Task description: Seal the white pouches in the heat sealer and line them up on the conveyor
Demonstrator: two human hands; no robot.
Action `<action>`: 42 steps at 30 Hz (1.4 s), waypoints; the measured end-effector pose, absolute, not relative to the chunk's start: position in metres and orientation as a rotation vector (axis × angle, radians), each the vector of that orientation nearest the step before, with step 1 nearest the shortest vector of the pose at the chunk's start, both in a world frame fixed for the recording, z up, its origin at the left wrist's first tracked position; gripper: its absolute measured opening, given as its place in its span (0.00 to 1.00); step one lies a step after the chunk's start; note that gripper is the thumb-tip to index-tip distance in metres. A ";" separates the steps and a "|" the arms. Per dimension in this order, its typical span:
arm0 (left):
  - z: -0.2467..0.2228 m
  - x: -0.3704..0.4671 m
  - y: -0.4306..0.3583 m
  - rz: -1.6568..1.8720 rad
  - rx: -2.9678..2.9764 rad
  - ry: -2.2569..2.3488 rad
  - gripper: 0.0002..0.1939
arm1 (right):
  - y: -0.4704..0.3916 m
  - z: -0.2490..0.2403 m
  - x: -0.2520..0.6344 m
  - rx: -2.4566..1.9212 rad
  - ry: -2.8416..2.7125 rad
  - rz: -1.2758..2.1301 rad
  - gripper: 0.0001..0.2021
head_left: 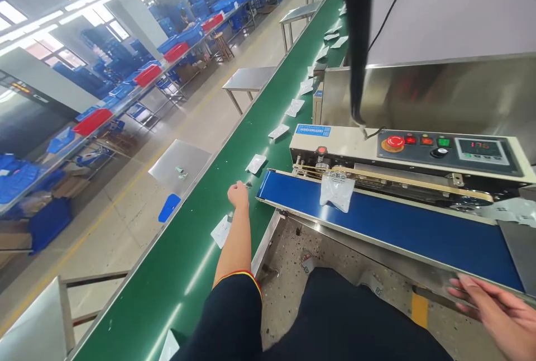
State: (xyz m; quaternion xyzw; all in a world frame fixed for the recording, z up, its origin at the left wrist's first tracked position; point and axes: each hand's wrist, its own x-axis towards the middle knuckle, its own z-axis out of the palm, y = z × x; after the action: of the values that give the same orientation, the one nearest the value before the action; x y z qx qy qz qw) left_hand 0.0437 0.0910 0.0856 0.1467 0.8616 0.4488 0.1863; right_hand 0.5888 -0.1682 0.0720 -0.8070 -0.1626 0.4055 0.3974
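My left hand is over the green conveyor belt, its fingers curled closed. A small dark spot shows beside the fingertips; whether anything is in the grip is hidden. Just beyond it lies a white sealed-looking pouch, and another pouch is partly behind my forearm. My right hand is at the near edge of the blue belt, fingers apart and holding nothing visible. On that blue belt, a whitish pouch stands with its top edge in the band sealing machine.
The machine's control panel has a red stop button and a display. More pouches run up the green belt. A steel side table stands beyond it. Red and blue bins line a far bench. A dark blurred bar hangs ahead.
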 end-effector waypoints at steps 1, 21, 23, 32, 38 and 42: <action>0.099 0.046 0.088 1.290 0.484 2.405 0.12 | -0.159 0.084 0.580 -2.081 -0.450 1.064 0.22; 0.122 0.423 -0.047 0.942 1.069 1.096 0.27 | -0.111 0.100 0.579 -1.508 -0.952 0.862 0.32; 0.110 0.446 -0.051 0.912 1.247 1.115 0.24 | -0.116 0.095 0.596 -1.519 -0.824 0.894 0.36; 0.082 0.522 -0.041 0.728 1.638 1.134 0.14 | -0.132 0.076 0.677 -1.679 -0.613 0.807 0.35; 0.053 0.567 -0.013 0.645 1.267 1.293 0.13 | -0.111 0.043 0.731 -1.900 -0.481 0.767 0.26; 0.038 0.587 0.011 0.642 0.775 1.401 0.14 | -0.078 0.018 0.753 -1.906 -0.489 0.747 0.23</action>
State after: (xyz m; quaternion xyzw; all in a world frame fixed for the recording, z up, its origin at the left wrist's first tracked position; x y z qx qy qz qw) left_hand 0.5870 0.0107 0.0383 0.3412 0.6168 0.2827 0.6506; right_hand 0.7526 -0.0775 0.0176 -0.7866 -0.2018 0.3085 0.4953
